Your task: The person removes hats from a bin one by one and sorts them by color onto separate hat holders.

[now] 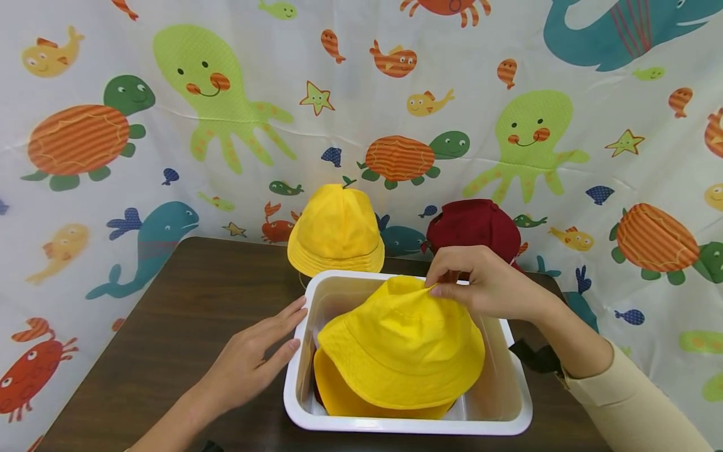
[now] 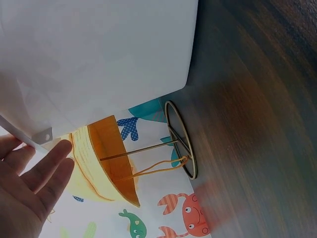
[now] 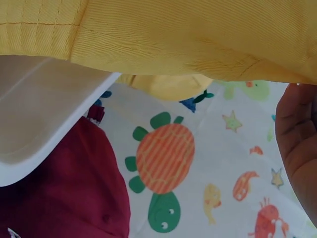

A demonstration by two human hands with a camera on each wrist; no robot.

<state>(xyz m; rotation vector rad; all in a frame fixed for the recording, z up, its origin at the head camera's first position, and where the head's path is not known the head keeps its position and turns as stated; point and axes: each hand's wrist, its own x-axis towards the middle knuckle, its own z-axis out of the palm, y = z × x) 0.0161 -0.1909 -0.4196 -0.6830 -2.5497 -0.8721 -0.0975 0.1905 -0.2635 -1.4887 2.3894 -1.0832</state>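
My right hand [image 1: 480,282] pinches the crown of a yellow bucket hat [image 1: 407,351] between thumb and fingers, over a white plastic bin [image 1: 407,424]. Beneath that hat, a second, deeper yellow hat [image 1: 361,398] lies in the bin. In the right wrist view the held hat's cloth [image 3: 173,39] hangs across the top, the hand [image 3: 299,134] at its right. My left hand [image 1: 254,351] rests its straight fingers against the bin's left rim. The left wrist view shows those fingers [image 2: 52,168] beside the bin's outer wall [image 2: 99,59].
Behind the bin a yellow hat [image 1: 337,226] with a green stem sits on a wire stand [image 2: 181,141]. A dark red hat [image 1: 474,229] stands at the back right. The dark wooden table [image 1: 226,282] meets a sea-animal curtain [image 1: 350,125] at its far edge.
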